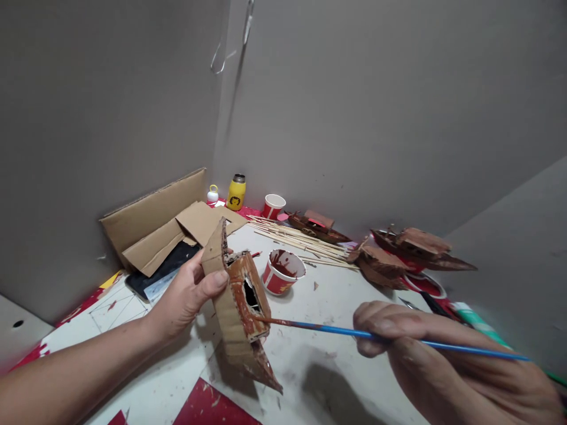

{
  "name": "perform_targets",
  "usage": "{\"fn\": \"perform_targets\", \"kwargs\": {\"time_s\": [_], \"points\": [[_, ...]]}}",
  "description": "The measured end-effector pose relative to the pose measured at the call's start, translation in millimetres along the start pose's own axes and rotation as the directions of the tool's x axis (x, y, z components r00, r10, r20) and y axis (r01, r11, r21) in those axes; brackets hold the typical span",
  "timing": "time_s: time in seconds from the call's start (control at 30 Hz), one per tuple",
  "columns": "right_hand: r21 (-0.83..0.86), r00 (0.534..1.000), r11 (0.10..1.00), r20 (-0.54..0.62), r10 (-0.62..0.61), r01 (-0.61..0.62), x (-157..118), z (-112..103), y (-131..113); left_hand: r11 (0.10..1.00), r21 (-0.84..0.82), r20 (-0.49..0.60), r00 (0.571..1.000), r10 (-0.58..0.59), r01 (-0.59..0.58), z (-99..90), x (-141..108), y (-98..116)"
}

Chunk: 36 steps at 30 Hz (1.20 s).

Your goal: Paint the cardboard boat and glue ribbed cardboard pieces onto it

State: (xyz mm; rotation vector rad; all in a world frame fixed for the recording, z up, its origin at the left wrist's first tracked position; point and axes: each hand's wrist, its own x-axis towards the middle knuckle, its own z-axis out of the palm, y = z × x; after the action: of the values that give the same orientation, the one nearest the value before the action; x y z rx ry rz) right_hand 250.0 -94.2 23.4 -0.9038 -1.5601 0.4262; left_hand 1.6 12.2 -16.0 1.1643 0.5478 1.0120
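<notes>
Two hands work apart above the tabletop (pixel 328 354), the left (pixel 186 295) gripping a cardboard boat (pixel 234 313) above its near edge, the right (pixel 398 333) pinching a blue brush (pixel 328 329) whose tip touches the boat's brown-painted cabin, near a paint cup (pixel 283 273).

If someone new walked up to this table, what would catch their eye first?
Probably the cardboard boat in the left hand, its cabin brown and its hull side bare, with the right hand's blue paintbrush touching the cabin. Next, perhaps, the bright yellow bottle by the back wall.
</notes>
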Motion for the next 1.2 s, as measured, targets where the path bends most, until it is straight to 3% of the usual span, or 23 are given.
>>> {"fn": "perform_targets", "kwargs": {"time_s": [0.27, 0.43, 0.57, 0.73, 1.07, 1.2], "points": [[0.049, 0.998, 0.996, 0.011, -0.069, 0.068, 1, -2, 0, 0.999, 0.025, -0.04, 0.999, 0.03, -0.029, -2.0, 0, -2], [-0.022, 1.0, 1.0, -0.005, -0.01, 0.01, 2, -1, 0, 0.999, 0.026, -0.04, 0.999, 0.021, -0.02, -3.9, 0, -2], [0.007, 0.998, 0.999, 0.029, -0.053, 0.053, -3, -3, 1, 0.998, 0.022, -0.069, 0.996, 0.054, -0.052, -5.4, 0, -3], [0.012, 0.997, 0.999, -0.062, -0.047, 0.048, 1, 4, -4, 0.996, 0.065, -0.05, 0.997, 0.057, -0.053, -2.8, 1, 0], [0.087, 0.975, 0.991, -0.187, 0.117, -0.103, 16, 21, 1, 0.994, 0.089, 0.032, 0.998, 0.055, -0.057, 3.9, -2, 8], [0.11, 0.968, 0.99, -0.226, 0.114, -0.091, 18, 23, 1, 0.995, 0.083, 0.053, 0.997, 0.058, -0.062, 5.7, -1, 11]]}}
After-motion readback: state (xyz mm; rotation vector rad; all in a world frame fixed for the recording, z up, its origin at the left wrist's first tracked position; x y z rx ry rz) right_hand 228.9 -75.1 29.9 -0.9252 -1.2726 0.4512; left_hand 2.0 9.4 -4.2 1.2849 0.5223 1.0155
